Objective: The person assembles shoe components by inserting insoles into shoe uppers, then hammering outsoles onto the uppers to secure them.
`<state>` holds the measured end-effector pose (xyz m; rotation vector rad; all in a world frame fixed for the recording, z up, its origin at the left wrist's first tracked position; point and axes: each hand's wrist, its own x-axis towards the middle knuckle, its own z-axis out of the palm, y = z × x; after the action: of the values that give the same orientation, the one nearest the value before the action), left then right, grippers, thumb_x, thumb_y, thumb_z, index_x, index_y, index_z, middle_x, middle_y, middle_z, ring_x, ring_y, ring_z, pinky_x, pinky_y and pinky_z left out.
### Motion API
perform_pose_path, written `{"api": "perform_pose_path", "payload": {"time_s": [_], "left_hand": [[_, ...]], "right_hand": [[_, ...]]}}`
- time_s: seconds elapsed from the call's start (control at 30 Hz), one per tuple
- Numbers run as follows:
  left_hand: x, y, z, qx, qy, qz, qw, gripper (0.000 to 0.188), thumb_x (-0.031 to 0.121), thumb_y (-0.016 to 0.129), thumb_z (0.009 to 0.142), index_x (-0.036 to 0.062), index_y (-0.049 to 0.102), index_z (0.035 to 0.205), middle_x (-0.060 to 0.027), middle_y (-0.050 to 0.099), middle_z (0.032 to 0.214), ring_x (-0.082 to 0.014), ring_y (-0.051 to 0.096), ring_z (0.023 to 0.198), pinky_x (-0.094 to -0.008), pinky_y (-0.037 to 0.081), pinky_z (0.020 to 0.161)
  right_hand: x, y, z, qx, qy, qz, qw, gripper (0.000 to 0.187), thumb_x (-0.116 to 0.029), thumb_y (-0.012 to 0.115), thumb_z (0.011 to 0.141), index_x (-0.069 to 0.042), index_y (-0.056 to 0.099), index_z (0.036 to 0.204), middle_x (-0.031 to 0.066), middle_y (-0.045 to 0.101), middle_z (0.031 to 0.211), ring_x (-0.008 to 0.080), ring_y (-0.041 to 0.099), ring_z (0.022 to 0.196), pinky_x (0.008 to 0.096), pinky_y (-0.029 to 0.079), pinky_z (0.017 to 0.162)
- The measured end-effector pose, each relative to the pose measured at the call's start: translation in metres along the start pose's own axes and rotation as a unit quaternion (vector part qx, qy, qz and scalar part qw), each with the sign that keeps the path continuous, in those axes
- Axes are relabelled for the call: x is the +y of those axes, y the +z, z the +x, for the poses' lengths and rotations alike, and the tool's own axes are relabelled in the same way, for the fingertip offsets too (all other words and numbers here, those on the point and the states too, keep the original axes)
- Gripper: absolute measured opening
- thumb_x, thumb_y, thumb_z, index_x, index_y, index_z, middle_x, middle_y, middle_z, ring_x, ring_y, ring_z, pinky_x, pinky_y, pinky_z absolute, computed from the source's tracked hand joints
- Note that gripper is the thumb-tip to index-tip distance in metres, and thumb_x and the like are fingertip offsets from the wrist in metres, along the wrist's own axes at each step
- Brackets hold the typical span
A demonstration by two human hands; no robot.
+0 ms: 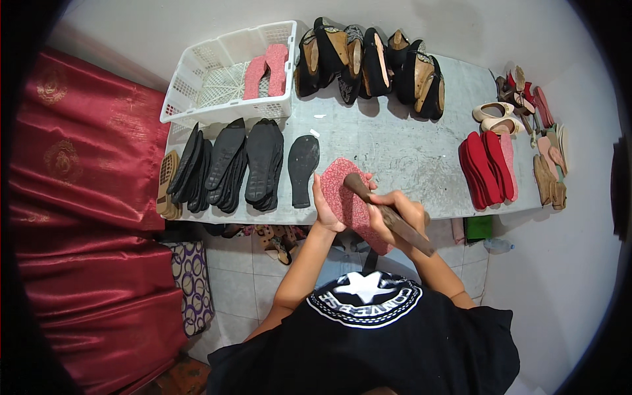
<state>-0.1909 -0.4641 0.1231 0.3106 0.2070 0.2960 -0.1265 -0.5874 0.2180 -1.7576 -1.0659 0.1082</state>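
My left hand [326, 212] is wrapped around the edge of a pink patterned shoe sole [336, 187], held up over the table's near edge and tilted toward me. Closed around a dark hammer [411, 236], my right hand [403, 209] is over the lower part of that sole. The hammer's flared end lies over the sole's upper face; whether it touches is hard to tell. A single black sole [303, 171] lies flat on the table just left of my left hand.
Stacked black soles [264, 168] stand left on the grey table [415, 158]. Behind are a white basket [228, 108] with pink pieces [276, 69] and a row of black wedge shoes [375, 62]. Red soles [484, 170] and pale flats [497, 118] lie right. A red curtain [92, 197] hangs left.
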Motion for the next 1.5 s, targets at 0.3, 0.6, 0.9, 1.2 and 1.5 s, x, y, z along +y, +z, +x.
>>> {"api": "perform_pose_path", "payload": {"time_s": [0.3,0.6,0.9,1.2,1.5], "left_hand": [[0.007,-0.001,0.01,-0.016,-0.033,-0.008,0.999,0.102,0.082,0.022,0.068,-0.0052,0.045,0.115,-0.0177,0.054,0.097,-0.0294,0.055,0.085,-0.0425,0.048,0.074],[0.004,0.004,0.02,-0.047,-0.025,-0.083,0.995,0.102,0.082,0.026,0.067,-0.0043,0.042,0.118,-0.0174,0.054,0.099,-0.0314,0.055,0.085,-0.0474,0.047,0.075],[-0.016,0.012,0.027,-0.018,-0.004,-0.025,0.999,0.1,0.081,0.022,0.069,-0.0054,0.046,0.114,-0.0184,0.056,0.096,-0.0328,0.057,0.084,-0.0466,0.047,0.075],[-0.016,0.017,0.03,-0.022,0.065,-0.057,0.996,0.101,0.082,0.032,0.065,-0.0038,0.042,0.117,-0.0175,0.052,0.098,-0.0348,0.053,0.086,-0.0509,0.045,0.076],[-0.003,0.009,0.022,-0.047,0.127,-0.072,0.988,0.093,0.078,0.037,0.067,0.001,0.044,0.118,-0.0162,0.049,0.1,-0.0343,0.049,0.089,-0.0527,0.042,0.079]], "right_hand": [[0.012,0.0,-0.014,-0.004,-0.014,0.034,0.999,0.015,-0.012,0.07,0.068,-0.005,0.06,0.077,0.007,0.058,0.056,0.018,0.059,0.046,0.0262,0.046,0.043],[0.021,-0.02,-0.028,-0.085,0.017,0.039,0.995,0.014,-0.007,0.068,0.072,-0.002,0.058,0.081,0.0088,0.061,0.061,0.0125,0.061,0.054,0.0235,0.046,0.048],[0.041,-0.03,-0.001,-0.029,0.015,0.041,0.999,0.016,-0.013,0.069,0.071,-0.007,0.059,0.081,0.0083,0.061,0.061,0.019,0.06,0.048,0.0273,0.045,0.043],[0.064,-0.05,-0.025,-0.051,-0.047,0.022,0.997,0.013,-0.011,0.069,0.07,-0.005,0.06,0.078,0.0079,0.059,0.059,0.0152,0.059,0.047,0.0249,0.044,0.043],[0.073,-0.063,-0.035,-0.074,-0.047,0.061,0.994,0.015,-0.01,0.069,0.069,-0.005,0.06,0.079,0.0075,0.06,0.059,0.0166,0.061,0.05,0.0248,0.046,0.045]]}}
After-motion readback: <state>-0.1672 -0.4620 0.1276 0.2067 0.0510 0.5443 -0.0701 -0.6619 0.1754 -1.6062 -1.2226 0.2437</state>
